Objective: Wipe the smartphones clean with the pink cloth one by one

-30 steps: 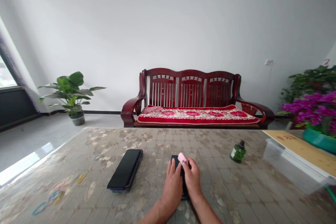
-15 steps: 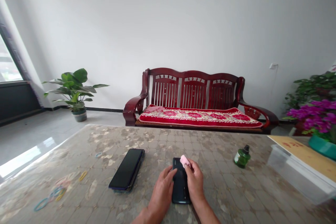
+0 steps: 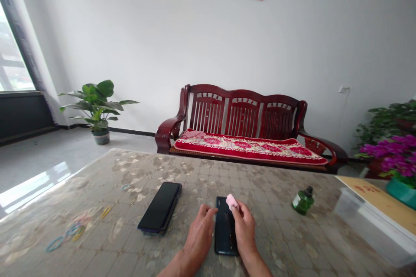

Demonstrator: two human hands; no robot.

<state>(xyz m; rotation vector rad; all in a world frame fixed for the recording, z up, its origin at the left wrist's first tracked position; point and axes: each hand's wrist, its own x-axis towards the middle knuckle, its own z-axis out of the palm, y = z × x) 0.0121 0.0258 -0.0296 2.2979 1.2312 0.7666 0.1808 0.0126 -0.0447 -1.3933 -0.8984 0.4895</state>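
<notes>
A dark phone [image 3: 225, 229] lies flat on the table in front of me, its glossy surface up. My right hand [image 3: 244, 225] pinches a small pink piece [image 3: 232, 202], perhaps cloth or sponge, over the phone's upper right part. Beside the phone's left edge rests my left hand [image 3: 202, 229]; its fingers are loosely bent and apart, with the fingertips at that edge and nothing seen in them. Whether they touch the phone is unclear. Further left is a stack of phones [image 3: 160, 207], the top one with its black screen up.
On the patterned tablecloth [image 3: 260, 181], a green bottle [image 3: 303, 200] stands to the right, near a clear plastic box [image 3: 367, 220] with a tan lid. Several coloured rubber bands [image 3: 69, 233] lie at left. Behind the table is a red wooden bench [image 3: 243, 117].
The view has shifted slightly. My left hand has drawn back a little to the left, off the phone's surface. The right hand still pinches the pink piece over the phone.
</notes>
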